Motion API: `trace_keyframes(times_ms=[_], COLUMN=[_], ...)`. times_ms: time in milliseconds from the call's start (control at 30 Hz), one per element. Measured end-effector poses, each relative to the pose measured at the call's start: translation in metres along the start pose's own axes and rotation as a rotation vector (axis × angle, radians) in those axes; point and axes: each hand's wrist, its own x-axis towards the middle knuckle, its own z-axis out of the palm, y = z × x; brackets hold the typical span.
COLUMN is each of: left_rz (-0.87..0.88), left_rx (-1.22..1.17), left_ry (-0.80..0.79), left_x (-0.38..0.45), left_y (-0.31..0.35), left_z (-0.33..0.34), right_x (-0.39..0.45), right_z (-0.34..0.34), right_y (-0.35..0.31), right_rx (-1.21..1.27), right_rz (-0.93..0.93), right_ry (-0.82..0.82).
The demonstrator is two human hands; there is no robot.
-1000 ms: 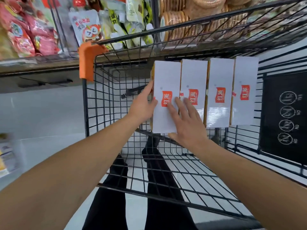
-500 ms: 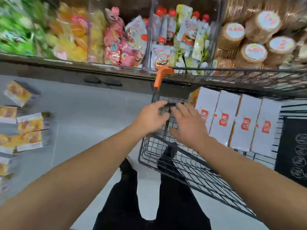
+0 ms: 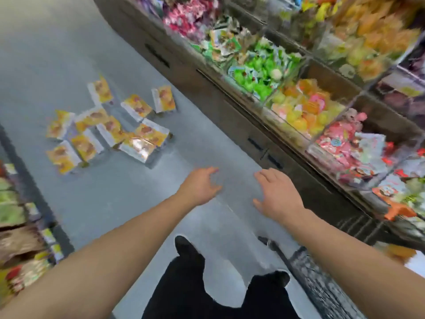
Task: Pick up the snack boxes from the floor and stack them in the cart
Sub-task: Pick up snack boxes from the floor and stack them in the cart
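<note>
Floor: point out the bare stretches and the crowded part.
Bare floor runs from the shelf base to the image's left edge, beyond the snack boxes. Another bare patch lies between the boxes and both empty hands, left hand and right hand. The overlapping boxes are the crowded part.

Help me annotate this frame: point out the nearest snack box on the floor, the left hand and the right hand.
nearest snack box (image 3: 138, 147), head view, shiny top face.
left hand (image 3: 200, 185), head view, back of hand.
right hand (image 3: 277, 195), head view, back of hand.
</note>
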Motion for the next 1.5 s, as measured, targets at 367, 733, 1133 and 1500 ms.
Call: trace_keyframes(times_ms=[367,733,1133,1500], left_rz=[-0.362,-0.616,-0.644,-0.52], left_rx=[-0.35,-0.483,-0.477,-0.393], left_ry=[0.367,0.5,0.353,0.34], left_x=[-0.04,0.054,0.231,0.426], left_y=[-0.226,-0.342,-0.518,-0.757], left_z=[-0.173,-0.293,-0.292,-0.165], right_x=[0.185,0.416,0.615,0.804], right_z=[-0.065,-0.09,0.024,0.307], right_y=[-0.259,-0.379,-0.429,-0.466], right_rx=[-0.143,-0.155,-0.11,-0.125], right_rz=[-0.435,-0.563,-0.486,-0.469], right_ry=[-0.106,-0.241,-0.315,-0.221])
